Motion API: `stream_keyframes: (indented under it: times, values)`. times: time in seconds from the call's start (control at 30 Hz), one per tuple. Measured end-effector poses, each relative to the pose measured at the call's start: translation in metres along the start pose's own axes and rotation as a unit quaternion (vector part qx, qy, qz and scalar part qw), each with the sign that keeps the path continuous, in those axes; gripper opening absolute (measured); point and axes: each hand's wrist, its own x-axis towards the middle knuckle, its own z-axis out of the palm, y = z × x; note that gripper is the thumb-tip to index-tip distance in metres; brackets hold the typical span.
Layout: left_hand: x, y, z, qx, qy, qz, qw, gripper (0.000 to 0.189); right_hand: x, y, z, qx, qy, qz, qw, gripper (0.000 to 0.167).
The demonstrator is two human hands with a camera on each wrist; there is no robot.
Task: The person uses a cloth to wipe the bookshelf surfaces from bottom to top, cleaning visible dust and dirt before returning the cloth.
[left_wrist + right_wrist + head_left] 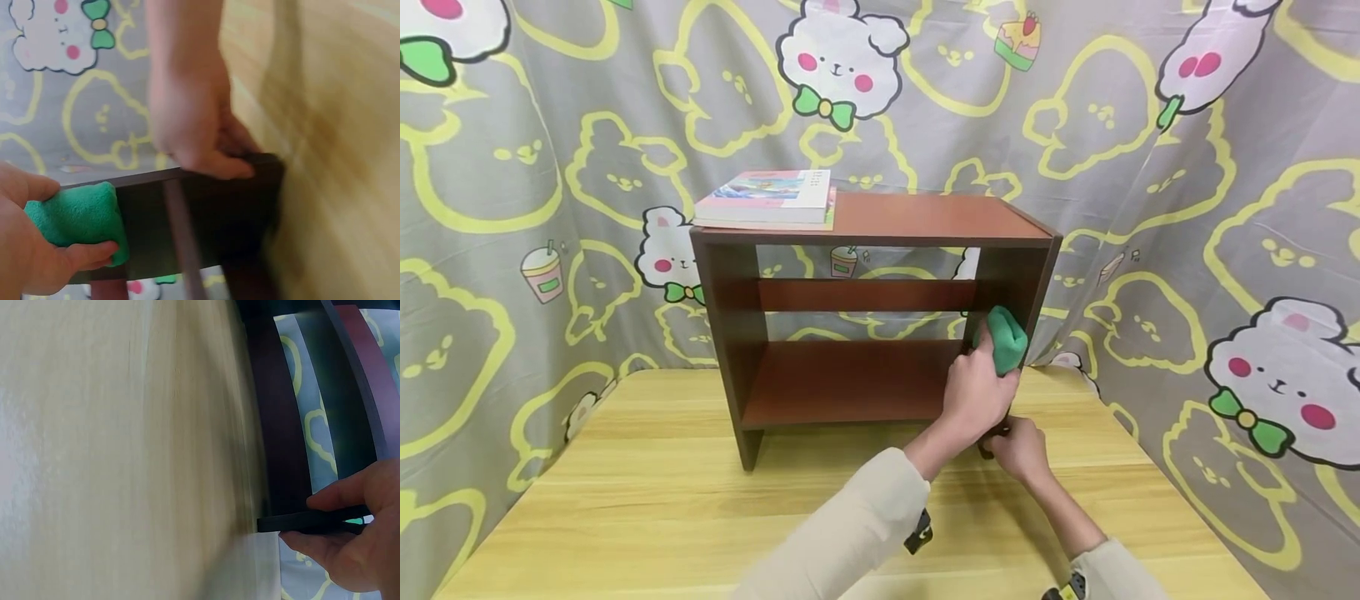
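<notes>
A left hand (979, 385) grips a green cloth (1011, 348) against the right panel (1013, 282) of a brown bookshelf (867, 296); the right hand (1024, 450) pinches its foot. Books (767, 200) lie on top, cartoon-print curtains (955, 108) behind.

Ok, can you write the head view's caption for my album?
Right hand grips the shelf low down; left hand holds a cloth higher up.

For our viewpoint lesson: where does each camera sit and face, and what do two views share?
On head: forward, down at the shelf; left hand, right hand, sleeves show.
On left wrist: at the green cloth; both hands show.
On right wrist: at tabletop and shelf; right hand shows.
Head and left wrist share the cloth.
</notes>
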Motion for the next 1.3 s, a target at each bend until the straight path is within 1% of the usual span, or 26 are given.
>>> stream_keyframes:
  times: [0.1,0.17,0.27,0.33,0.53,0.63,0.73,0.8,0.9,0.97,1.03,1.17,1.3]
  values:
    - [-0.005,-0.01,0.008,-0.016,-0.007,-0.012,0.9998,0.078,0.0,0.0,-0.001,0.005,-0.001,0.001,1.0,0.013]
    - [-0.009,-0.015,0.012,-0.018,-0.015,-0.024,0.9994,0.08,0.001,0.001,0.001,0.008,0.0,0.006,1.0,0.014]
    - [-0.012,-0.021,0.017,-0.005,-0.027,-0.042,0.9987,0.081,0.002,0.003,0.002,0.011,0.003,0.009,0.9999,0.014]
    - [-0.013,-0.023,0.019,0.004,-0.031,-0.047,0.9984,0.083,0.002,0.003,0.003,0.013,0.003,0.015,0.9998,0.013]
    - [-0.015,-0.026,0.022,0.017,-0.028,-0.041,0.9986,0.083,0.001,0.002,0.002,0.009,0.003,0.012,0.9999,0.011]
    - [-0.015,-0.028,0.021,0.03,-0.032,-0.037,0.9984,0.082,0.001,0.003,0.003,0.009,0.005,0.011,0.9999,0.011]
    - [-0.015,-0.029,0.02,0.028,-0.033,-0.035,0.9984,0.082,0.001,0.003,0.003,0.014,0.005,0.013,0.9998,0.012]
    - [-0.015,-0.028,0.019,0.025,-0.037,-0.04,0.9982,0.082,0.002,0.005,0.004,0.014,0.003,0.014,0.9998,0.012]
    - [-0.015,-0.025,0.019,0.011,-0.041,-0.057,0.9975,0.082,0.001,0.006,0.004,0.015,0.0,0.02,0.9997,0.011]
    - [-0.014,-0.021,0.018,0.004,-0.038,-0.066,0.9971,0.081,0.001,0.006,0.004,0.016,-0.002,0.021,0.9997,0.011]
    - [-0.012,-0.017,0.017,0.0,-0.031,-0.069,0.9971,0.08,0.001,0.006,0.004,0.019,-0.003,0.021,0.9996,0.011]
    - [-0.004,-0.009,0.009,0.0,-0.016,-0.053,0.9985,0.078,0.002,0.006,0.003,0.019,-0.003,0.024,0.9995,0.012]
    - [0.008,0.005,-0.006,0.001,-0.009,-0.027,0.9996,0.079,0.002,0.005,0.003,0.018,-0.006,0.027,0.9994,0.016]
